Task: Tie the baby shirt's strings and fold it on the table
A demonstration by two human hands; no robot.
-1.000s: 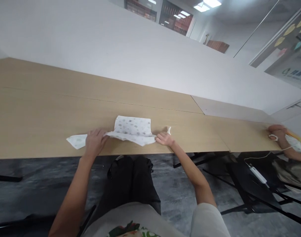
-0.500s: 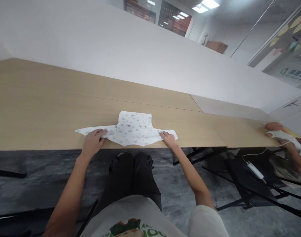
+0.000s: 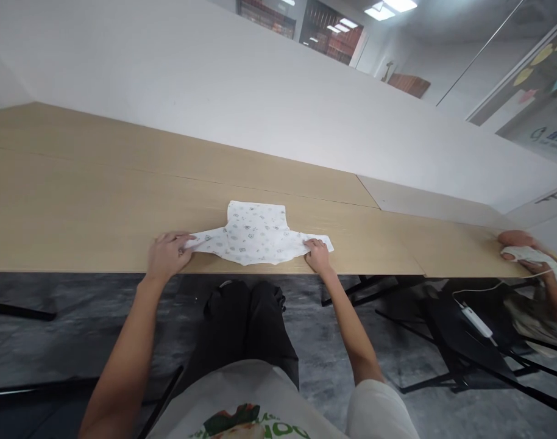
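A white baby shirt (image 3: 255,235) with a small dark print lies spread on the table near its front edge, its two sleeves reaching out sideways. My left hand (image 3: 169,255) is closed at the end of the left sleeve, and the sleeve's tip is hidden under the fingers. On the other side, my right hand (image 3: 318,255) has its bent fingers on the right sleeve, whose cuff sticks out just past them. The body of the shirt lies mostly flat between both hands, with slight creases near the left sleeve.
The long wooden table (image 3: 100,201) runs along a white wall (image 3: 191,91). At far right, another person's hands (image 3: 541,265) are beside a doll-like figure (image 3: 516,239). Below stand a black folding chair (image 3: 465,341) and a white power strip (image 3: 477,321).
The left sleeve's tip, which stuck out beyond my left hand before, is now gathered in or under it. My right hand stays on the right sleeve. The view has shifted slightly.
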